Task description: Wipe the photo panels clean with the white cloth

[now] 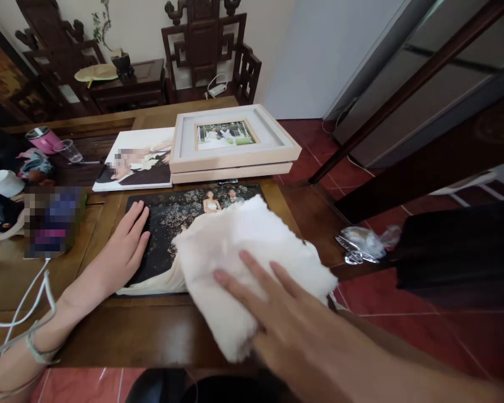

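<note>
Currently the right hand (273, 313) is lying open, fingers spread, pressing a cream fluffy cloth (243, 257) onto the dark glossy photo print (172, 224); at nine o'clock, the left hand (128, 246) is resting flat, steadying the print's edge on the brown wooden worktop (143, 330).

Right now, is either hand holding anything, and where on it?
Nothing gripped. Right hand presses flat on the white cloth, near its front part; left hand lies flat on the photo print's left edge.

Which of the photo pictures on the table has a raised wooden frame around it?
The framed photo at the far end, stacked on another frame. The white print beside it and the dark print under the left hand lie flat, frameless.
</note>
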A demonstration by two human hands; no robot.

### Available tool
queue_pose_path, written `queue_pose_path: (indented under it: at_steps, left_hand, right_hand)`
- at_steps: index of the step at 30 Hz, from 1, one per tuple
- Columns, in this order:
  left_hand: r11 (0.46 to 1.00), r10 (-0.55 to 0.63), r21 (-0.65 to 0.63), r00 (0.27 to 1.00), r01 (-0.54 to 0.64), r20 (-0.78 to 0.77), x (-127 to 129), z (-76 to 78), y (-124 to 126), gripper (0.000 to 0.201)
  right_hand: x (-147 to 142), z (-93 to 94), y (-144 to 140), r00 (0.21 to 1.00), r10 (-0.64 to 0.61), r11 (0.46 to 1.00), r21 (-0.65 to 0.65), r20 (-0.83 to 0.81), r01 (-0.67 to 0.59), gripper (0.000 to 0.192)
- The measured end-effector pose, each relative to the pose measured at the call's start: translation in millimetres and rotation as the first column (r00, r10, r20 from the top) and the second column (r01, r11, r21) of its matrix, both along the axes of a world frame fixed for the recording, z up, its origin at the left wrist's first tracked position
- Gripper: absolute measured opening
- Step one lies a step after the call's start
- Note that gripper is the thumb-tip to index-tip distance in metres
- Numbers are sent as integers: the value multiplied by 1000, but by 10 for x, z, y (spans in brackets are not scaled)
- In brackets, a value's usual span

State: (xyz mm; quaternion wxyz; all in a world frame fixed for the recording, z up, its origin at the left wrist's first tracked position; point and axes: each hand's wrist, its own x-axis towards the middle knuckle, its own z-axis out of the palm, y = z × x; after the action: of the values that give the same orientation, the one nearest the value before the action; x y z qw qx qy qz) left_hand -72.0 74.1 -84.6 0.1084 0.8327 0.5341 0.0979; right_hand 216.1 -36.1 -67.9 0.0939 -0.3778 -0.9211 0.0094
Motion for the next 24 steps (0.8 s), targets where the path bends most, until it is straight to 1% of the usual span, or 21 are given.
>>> queue_pose_path:
  at_steps: [2,3,5,7,8,11,13,14,16,19,21,22,24]
  left_hand:
    - [1000,2,1,1000,-2,-2,2,-4,0,62]
    - [1000,2,3,1000,-2,-3,4,-5,0,62]
    - [1000,-1,8,1000,1,-2,8,-5,-1,62]
    - [1000,-3,11,1000,3,-2,11,0,-3,62]
    - [1000,-3,10,1000,4,-3,11,4,-5,62]
    - [1000,0,6,1000,0,-7,8,13,-10,63]
    - [1000,1,9,1000,-1,-4,5,16,-13,63]
    - [1000,0,10,1000,0,-2,4,16,-14,64]
    - [1000,0,8,1000,0,-2,2,15,-15,64]
    - [1000,3,1,1000,-3,-5,2,9,-11,63]
    - [1000,3,1,1000,-3,-5,3,3,-6,62]
    - [1000,2,1,1000,-2,-6,4,1,-4,62]
    - [1000,0,-1,1000,0,-10,6,-1,-1,63]
  right_hand:
    - [-29,-21,-111,999,39,999,-9,-10,-40,13]
    - [-25,-16,-107,999,53,998,-39,-1,-53,14]
    - [19,27,15,997,72,989,-132,31,-67,19]
    - [100,97,242,995,68,980,-192,67,-54,26]
    - [148,131,373,995,51,983,-181,83,-35,29]
    - [290,187,733,990,-32,996,-81,135,43,35]
    - [347,173,871,983,-79,996,-32,166,86,37]
    - [356,153,892,980,-92,995,-18,177,97,37]
    - [333,106,825,977,-108,994,4,187,109,34]
    - [233,79,492,982,-112,994,18,150,111,25]
    - [172,120,210,993,-78,997,11,85,77,10]
    - [152,155,84,997,-42,999,0,64,43,8]
    - [135,226,-89,999,14,1000,-6,44,-14,15]
